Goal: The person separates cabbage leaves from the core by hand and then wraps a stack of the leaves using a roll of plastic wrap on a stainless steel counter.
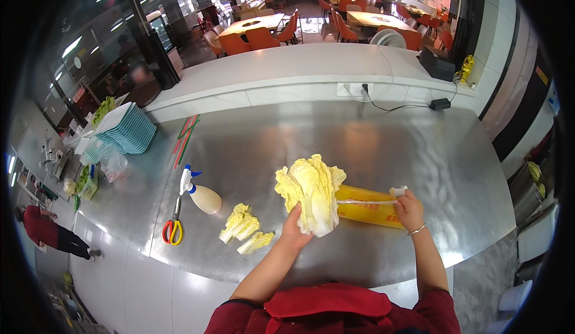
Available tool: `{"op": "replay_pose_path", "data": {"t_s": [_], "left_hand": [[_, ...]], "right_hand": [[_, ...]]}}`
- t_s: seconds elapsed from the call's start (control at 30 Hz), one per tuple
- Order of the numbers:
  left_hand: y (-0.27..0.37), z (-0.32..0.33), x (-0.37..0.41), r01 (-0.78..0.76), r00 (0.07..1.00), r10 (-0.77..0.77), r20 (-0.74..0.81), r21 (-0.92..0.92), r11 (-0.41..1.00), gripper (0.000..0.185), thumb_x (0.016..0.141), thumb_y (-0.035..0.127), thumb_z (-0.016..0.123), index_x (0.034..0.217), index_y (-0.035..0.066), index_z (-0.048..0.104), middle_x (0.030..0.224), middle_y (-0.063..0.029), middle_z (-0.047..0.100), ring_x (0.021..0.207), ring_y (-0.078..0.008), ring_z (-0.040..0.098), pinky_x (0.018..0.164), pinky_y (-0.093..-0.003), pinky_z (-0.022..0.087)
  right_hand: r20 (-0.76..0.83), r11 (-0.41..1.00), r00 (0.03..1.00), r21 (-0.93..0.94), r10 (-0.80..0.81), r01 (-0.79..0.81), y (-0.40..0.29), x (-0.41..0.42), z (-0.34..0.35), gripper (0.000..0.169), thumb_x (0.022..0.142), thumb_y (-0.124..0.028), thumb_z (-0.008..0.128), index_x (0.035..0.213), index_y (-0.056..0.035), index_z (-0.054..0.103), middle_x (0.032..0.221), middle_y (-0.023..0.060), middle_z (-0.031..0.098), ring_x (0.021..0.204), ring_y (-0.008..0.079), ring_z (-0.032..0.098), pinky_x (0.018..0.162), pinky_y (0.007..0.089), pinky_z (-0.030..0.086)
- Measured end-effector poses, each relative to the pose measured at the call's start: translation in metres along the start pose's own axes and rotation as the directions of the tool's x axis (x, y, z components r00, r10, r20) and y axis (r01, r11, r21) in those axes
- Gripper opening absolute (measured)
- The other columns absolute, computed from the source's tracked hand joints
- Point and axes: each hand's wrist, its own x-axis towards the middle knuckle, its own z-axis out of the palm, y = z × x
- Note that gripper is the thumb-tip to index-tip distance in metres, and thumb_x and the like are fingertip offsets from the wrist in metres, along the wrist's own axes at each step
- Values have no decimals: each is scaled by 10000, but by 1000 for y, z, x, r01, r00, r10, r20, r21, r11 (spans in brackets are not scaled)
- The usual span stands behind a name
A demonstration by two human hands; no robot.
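My left hand (297,228) grips a bundle of napa cabbage leaves (312,195) from below left, holding it over the steel table. The leaves are pale yellow, with white stem ends towards me. A narrow whitish strand (366,202), apparently twisted plastic film, stretches from the cabbage to my right hand (409,210), whose fingers close on it. Behind the strand lies a yellow printed roll or package (366,192), its left end hidden by the cabbage. A white piece (398,192) shows at my right fingertips. Two small clumps of loose leaves (240,223) lie left of my left hand.
Scissors (173,231) with red and yellow handles and a spray bottle (205,199) lie at left on the steel table (251,154). Farther left are stacked turquoise trays (128,127) and a plastic bag (113,163). A person (51,233) stands beyond the table's left side. A ledge (287,62) borders the back.
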Motion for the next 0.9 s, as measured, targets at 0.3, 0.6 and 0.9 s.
{"op": "replay_pose_path", "data": {"t_s": [0.3, 0.6, 0.9], "left_hand": [[30, 35, 41, -118, 993, 118, -5, -72, 990, 490, 889, 320, 439, 1299, 73, 332, 1279, -87, 438, 1171, -256, 422, 998, -417, 314], [56, 42, 16, -200, 952, 192, 238, 9, 980, 635, 814, 394, 521, 1308, 50, 318, 1285, -104, 431, 1160, -263, 436, 990, -420, 331], [49, -45, -79, 165, 986, -158, -55, 148, 975, 526, 867, 347, 446, 1288, 46, 351, 1250, -144, 454, 1121, -312, 465, 938, -457, 386]], "right_hand": [[-192, 975, 959, -124, -207, 185, -36, 66, -40, 112, 714, -18, 607, 824, -43, 598, 862, 102, 549, 711, 296, 568, 598, 347, 468], [-142, 935, 926, -113, -351, 337, -67, 49, -80, 133, 653, -23, 671, 764, -38, 599, 778, 97, 526, 619, 261, 557, 536, 311, 456], [-10, 980, 986, -105, -169, 167, -81, -81, -28, 160, 601, -72, 681, 731, -71, 588, 793, 80, 531, 663, 240, 550, 515, 332, 457]]}}
